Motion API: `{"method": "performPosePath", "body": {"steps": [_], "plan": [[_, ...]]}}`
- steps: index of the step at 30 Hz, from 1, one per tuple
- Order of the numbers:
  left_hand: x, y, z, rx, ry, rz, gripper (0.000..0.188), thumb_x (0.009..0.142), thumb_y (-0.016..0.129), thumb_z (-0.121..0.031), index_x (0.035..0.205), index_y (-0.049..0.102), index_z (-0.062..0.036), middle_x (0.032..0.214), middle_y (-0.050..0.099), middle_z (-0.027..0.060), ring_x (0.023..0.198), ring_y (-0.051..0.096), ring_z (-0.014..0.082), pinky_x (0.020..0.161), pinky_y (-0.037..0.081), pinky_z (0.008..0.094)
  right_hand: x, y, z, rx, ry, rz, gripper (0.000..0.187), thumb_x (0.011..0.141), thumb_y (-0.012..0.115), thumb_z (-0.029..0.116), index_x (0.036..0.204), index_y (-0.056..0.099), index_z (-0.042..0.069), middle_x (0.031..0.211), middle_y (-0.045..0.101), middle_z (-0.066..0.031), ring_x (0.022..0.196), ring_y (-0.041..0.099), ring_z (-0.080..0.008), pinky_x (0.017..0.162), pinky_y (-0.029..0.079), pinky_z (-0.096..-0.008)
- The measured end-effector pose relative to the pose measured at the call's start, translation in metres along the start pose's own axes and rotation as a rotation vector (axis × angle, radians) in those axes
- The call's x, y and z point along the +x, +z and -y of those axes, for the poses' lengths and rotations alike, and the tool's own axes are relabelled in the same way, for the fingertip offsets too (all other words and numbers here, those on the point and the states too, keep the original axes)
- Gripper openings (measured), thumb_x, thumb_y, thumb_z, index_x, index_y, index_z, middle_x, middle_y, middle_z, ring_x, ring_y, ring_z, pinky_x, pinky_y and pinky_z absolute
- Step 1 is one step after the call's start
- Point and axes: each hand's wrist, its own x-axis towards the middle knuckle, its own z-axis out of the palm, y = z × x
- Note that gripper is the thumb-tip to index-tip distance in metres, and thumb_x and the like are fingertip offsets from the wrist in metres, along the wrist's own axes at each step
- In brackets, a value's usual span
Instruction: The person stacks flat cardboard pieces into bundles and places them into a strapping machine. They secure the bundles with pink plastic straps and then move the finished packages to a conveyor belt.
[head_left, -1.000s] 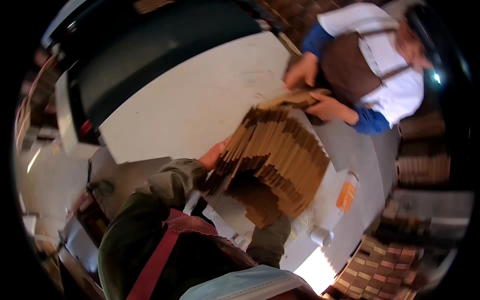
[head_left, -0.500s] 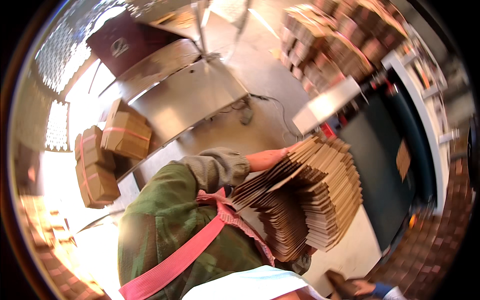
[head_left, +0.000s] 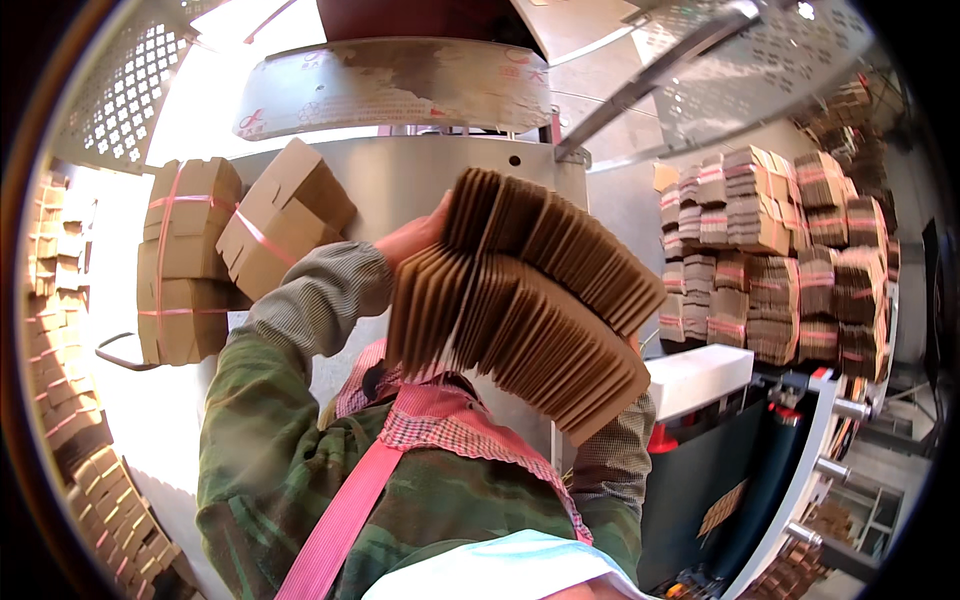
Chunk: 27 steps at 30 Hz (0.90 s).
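Note:
A thick stack of flat brown cardboard pieces [head_left: 530, 310] is held in front of me, its many edges fanned in an arc over the metal table. My left hand [head_left: 420, 237] grips its left end, most of the fingers hidden behind the cardboard. At the right end my right hand [head_left: 636, 346] barely shows past the edge, under the grey checked sleeve; the stack is pressed between both hands. Left of it on the table lie a brown bundle [head_left: 285, 215] tied with pink strap and a taller strapped cardboard bundle [head_left: 190, 260].
The metal table [head_left: 410, 160] has a worn panel [head_left: 400, 88] along its far side. To the right stand a dark conveyor belt [head_left: 690, 500], with one cardboard piece on it, and a white machine part [head_left: 700, 380]. Beyond are piled strapped bundles [head_left: 770, 250]; more line the far left.
I have turned left, away from the conveyor, carrying the cardboard stack to the metal table. A co-worker's hand, seen earlier at the lower right, is out of view.

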Motion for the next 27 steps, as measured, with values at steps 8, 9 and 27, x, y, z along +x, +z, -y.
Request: {"method": "performPosePath", "body": {"steps": [8, 9, 27], "plan": [[0.053, -0.051, 0.045, -0.127, -0.659, -0.144, 0.093, 0.078, 0.034, -0.079, 0.138, 0.040, -0.0083, 0.133, 0.047, 0.0172, 0.109, 0.056, 0.0321, 0.077, 0.053, 0.0450, 0.198, -0.006, -0.028, -0.339, 0.413, 0.075, 0.069, 0.090, 0.035, 0.064, 0.132, 0.049, 0.010, 0.122, 0.057, -0.0106, 0.109, 0.055, -0.0212, 0.087, 0.047, -0.0383], [0.061, -0.051, 0.049, -0.164, -0.622, -0.140, 0.093, 0.077, 0.034, -0.080, 0.138, 0.040, -0.0091, 0.134, 0.047, 0.0164, 0.109, 0.056, 0.0330, 0.078, 0.053, 0.0465, 0.210, 0.002, -0.026, -0.444, 0.422, 0.047, 0.070, 0.091, 0.033, 0.064, 0.131, 0.050, 0.009, 0.119, 0.058, -0.0100, 0.105, 0.057, -0.0211, 0.084, 0.049, -0.0388], [0.124, -0.065, 0.006, -0.002, -0.575, -0.139, 0.066, 0.086, 0.050, -0.061, 0.126, 0.052, -0.0086, 0.112, 0.061, 0.0061, 0.099, 0.057, 0.0133, 0.082, 0.048, 0.0303, 0.264, 0.013, 0.028, -0.243, 0.328, 0.233, 0.070, 0.085, 0.067, 0.038, 0.135, 0.035, 0.001, 0.127, 0.050, -0.0111, 0.116, 0.048, -0.0212, 0.099, 0.038, -0.0326]]}}
